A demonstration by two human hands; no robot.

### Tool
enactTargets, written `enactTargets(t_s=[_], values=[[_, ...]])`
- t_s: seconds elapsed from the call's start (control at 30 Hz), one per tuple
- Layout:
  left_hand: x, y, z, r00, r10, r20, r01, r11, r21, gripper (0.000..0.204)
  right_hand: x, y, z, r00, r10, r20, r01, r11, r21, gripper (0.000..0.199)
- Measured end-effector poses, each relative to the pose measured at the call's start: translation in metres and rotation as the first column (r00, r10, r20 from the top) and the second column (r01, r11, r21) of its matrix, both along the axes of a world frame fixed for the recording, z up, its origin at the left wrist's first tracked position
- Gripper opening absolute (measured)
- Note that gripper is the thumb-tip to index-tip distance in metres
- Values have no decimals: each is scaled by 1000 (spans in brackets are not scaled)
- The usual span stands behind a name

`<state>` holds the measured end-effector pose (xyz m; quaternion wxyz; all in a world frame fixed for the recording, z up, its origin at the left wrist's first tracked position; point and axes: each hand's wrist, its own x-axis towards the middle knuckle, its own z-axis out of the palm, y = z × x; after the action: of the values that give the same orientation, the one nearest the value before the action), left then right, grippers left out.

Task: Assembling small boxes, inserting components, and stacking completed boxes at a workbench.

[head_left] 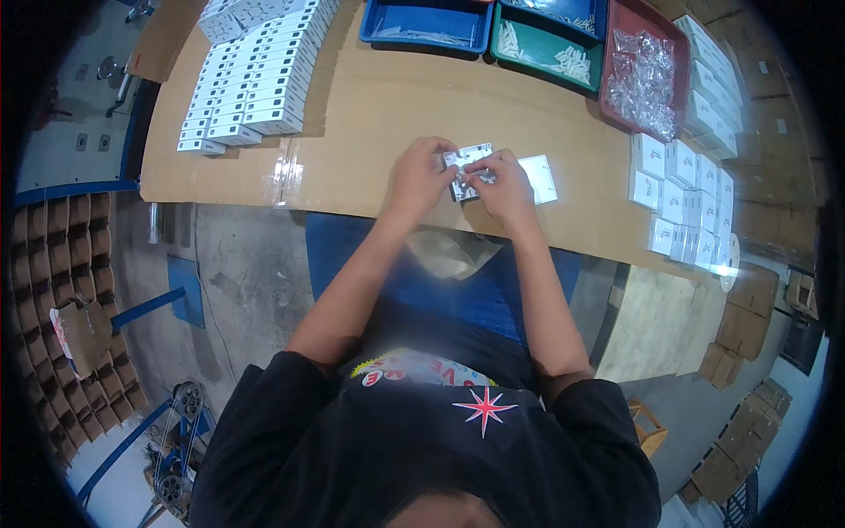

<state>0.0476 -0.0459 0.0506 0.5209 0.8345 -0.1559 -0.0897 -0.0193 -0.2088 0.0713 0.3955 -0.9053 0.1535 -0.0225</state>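
Note:
Close to the table's near edge, my two hands meet over a small, shallow white box with a printed or compartmented inside; its details are too small to tell. My left hand grips the box's left side, thumb over the top and fingers at the far edge. My right hand is closed in a pinch over the box's middle, close to the left thumb. Whatever its fingertips hold is too small to make out. Just right of the right hand lies a flat white rectangular piece, like a box lid.
Rows of white boxes stand at the far left. Along the back sit a blue bin, a green bin with small white cylinders, and a red bin of clear plastic packets. Stacked white boxes line the right edge.

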Motion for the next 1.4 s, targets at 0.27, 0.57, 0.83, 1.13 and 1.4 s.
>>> enactTargets(t_s=[0.27,0.57,0.83,1.13,1.4], values=[[-1,5,0,986,-94,141,67,980,186,37,-1,5,12,998,55,-37,-59,988,-141,11],[-14,8,8,968,-100,230,35,961,274,46,-9,-6,-1,988,93,123,-100,994,49,15],[-15,3,7,995,-44,84,16,949,315,52,-8,-9,-7,974,60,219,-73,996,55,12],[-12,12,-2,993,-61,105,33,968,250,44,-5,-4,-5,941,161,298,-140,986,-92,11],[-13,8,3,978,-66,197,10,962,274,31,0,0,-7,964,118,236,-95,990,-105,9]])
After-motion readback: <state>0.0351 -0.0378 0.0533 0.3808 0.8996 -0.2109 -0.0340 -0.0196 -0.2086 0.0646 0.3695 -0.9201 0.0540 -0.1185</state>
